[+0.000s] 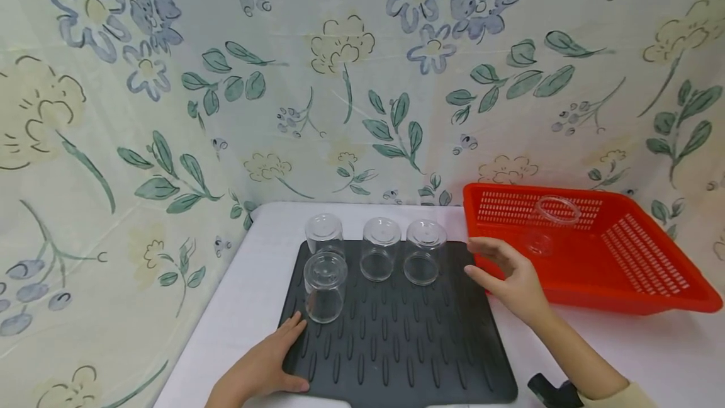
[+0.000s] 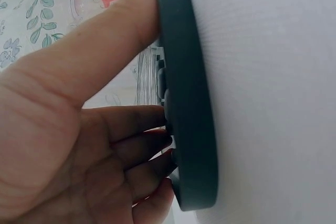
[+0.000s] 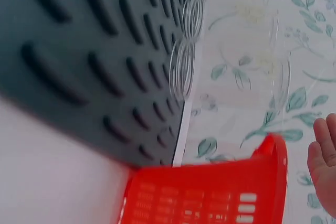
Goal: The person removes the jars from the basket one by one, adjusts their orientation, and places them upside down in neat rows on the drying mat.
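Note:
Several clear glasses stand upside down on a dark ridged drying mat [image 1: 391, 345] in the head view. The nearest glass [image 1: 325, 288] is at front left, with another glass [image 1: 325, 232] behind it. To their right are a third glass [image 1: 380, 250] and a further glass [image 1: 424, 254]. My left hand [image 1: 263, 361] rests on the mat's left edge, thumb and fingertips touching it, as the left wrist view also shows. Holding nothing, my right hand [image 1: 515, 282] is raised between the mat's right side and the red basket, thumb and fingers apart.
A red plastic basket [image 1: 634, 301] with perforated walls sits right of the mat; one clear glass [image 1: 557, 209] lies inside. White cloth [image 1: 226, 307] covers the table. Flowered fabric [image 1: 317, 80] hangs behind and at the left. A black strap [image 1: 555, 392] is by the right wrist.

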Demonstrator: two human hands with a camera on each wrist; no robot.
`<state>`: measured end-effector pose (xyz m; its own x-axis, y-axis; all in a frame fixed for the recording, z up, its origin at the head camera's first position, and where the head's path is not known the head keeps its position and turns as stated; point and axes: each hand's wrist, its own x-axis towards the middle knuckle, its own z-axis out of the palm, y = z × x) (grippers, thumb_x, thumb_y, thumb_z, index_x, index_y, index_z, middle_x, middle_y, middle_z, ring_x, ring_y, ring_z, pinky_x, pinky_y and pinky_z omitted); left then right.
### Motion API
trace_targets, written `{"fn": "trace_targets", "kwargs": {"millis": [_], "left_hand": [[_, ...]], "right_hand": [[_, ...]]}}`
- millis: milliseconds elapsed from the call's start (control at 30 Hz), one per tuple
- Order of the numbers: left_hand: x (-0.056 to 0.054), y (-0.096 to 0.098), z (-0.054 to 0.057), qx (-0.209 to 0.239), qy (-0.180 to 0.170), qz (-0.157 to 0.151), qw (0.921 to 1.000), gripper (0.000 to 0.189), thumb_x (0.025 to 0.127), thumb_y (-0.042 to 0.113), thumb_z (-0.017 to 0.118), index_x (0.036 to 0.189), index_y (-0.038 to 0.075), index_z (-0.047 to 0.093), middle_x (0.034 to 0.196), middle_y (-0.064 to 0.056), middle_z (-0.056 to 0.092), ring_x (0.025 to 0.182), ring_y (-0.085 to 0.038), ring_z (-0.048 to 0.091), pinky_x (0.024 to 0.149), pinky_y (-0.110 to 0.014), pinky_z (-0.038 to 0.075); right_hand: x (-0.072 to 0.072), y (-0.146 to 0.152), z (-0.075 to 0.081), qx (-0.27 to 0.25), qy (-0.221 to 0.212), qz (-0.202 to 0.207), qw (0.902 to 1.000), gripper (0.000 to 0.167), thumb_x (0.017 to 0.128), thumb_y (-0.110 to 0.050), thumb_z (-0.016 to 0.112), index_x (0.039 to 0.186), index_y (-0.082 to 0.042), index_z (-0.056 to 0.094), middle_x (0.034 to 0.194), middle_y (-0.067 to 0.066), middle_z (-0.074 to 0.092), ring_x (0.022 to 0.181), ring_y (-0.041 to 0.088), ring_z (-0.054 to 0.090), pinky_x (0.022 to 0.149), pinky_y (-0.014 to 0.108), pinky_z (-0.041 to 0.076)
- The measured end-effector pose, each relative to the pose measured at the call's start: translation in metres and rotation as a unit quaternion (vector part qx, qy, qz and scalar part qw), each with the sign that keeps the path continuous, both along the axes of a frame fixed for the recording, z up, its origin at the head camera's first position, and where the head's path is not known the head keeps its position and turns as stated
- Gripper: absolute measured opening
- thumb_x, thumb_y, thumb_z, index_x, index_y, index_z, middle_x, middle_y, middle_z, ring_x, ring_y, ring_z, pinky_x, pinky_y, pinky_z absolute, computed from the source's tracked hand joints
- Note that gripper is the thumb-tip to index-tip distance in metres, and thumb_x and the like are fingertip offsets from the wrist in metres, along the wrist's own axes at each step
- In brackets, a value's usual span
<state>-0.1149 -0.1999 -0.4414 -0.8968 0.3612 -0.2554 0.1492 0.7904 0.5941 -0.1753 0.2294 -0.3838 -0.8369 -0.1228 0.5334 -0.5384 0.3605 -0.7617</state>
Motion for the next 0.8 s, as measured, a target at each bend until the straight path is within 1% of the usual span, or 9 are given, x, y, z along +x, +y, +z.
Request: {"fn": "trace_targets", "kwargs": {"millis": [200, 433, 600, 700, 800], "left_hand": [[0.001, 0.000, -0.001, -0.002, 0.005, 0.000, 1.0000, 0.108, 0.065, 0.046, 0.087, 0.148, -0.002, 0.037, 0.156, -0.023, 0.025, 0.139, -0.046, 0.028, 0.105, -0.064, 0.030], [0.001, 0.000, -0.002, -0.002, 0.004, 0.001, 1.0000, 0.109, 0.065, 0.048, 0.087, 0.148, -0.002, 0.037, 0.156, -0.023, 0.024, 0.139, -0.047, 0.028, 0.105, -0.064, 0.030], [0.001, -0.002, -0.002, 0.000, 0.006, 0.000, 1.0000, 0.109, 0.065, 0.046, 0.087, 0.148, -0.003, 0.036, 0.156, -0.024, 0.024, 0.139, -0.047, 0.028, 0.104, -0.064, 0.030], [0.002, -0.002, -0.001, -0.001, 0.006, -0.003, 1.0000, 0.109, 0.066, 0.046, 0.087, 0.148, -0.002, 0.036, 0.156, -0.024, 0.023, 0.139, -0.047, 0.028, 0.105, -0.064, 0.030], [0.001, -0.001, -0.001, -0.001, 0.003, -0.003, 1.0000, 0.108, 0.066, 0.046, 0.087, 0.149, -0.002, 0.035, 0.157, -0.024, 0.023, 0.139, -0.047, 0.027, 0.105, -0.064, 0.030]], "right_hand": [[0.002, 0.027, 0.003, 0.004, -0.003, -0.031, 0.9995, 0.044, 0.085, 0.006, 0.071, 0.127, 0.000, 0.058, 0.118, -0.002, 0.065, 0.109, 0.002, 0.058, 0.088, 0.011, 0.044], [0.003, 0.050, 0.001, 0.027, -0.017, -0.065, 0.9974, 0.042, 0.087, 0.001, 0.070, 0.128, 0.001, 0.058, 0.118, -0.010, 0.064, 0.109, -0.002, 0.056, 0.085, 0.008, 0.044], [-0.001, 0.066, -0.002, 0.032, -0.028, -0.088, 0.9952, 0.041, 0.089, -0.003, 0.070, 0.128, 0.001, 0.058, 0.119, -0.016, 0.063, 0.110, -0.006, 0.053, 0.084, 0.006, 0.044], [-0.004, 0.076, -0.003, 0.032, -0.041, -0.109, 0.9926, 0.042, 0.090, -0.007, 0.070, 0.130, -0.001, 0.058, 0.119, -0.020, 0.061, 0.110, -0.008, 0.051, 0.082, 0.004, 0.043], [-0.005, 0.086, -0.003, 0.028, -0.064, -0.130, 0.9891, 0.042, 0.092, -0.013, 0.069, 0.131, -0.004, 0.058, 0.117, -0.023, 0.059, 0.108, -0.007, 0.052, 0.079, 0.005, 0.044]]}}
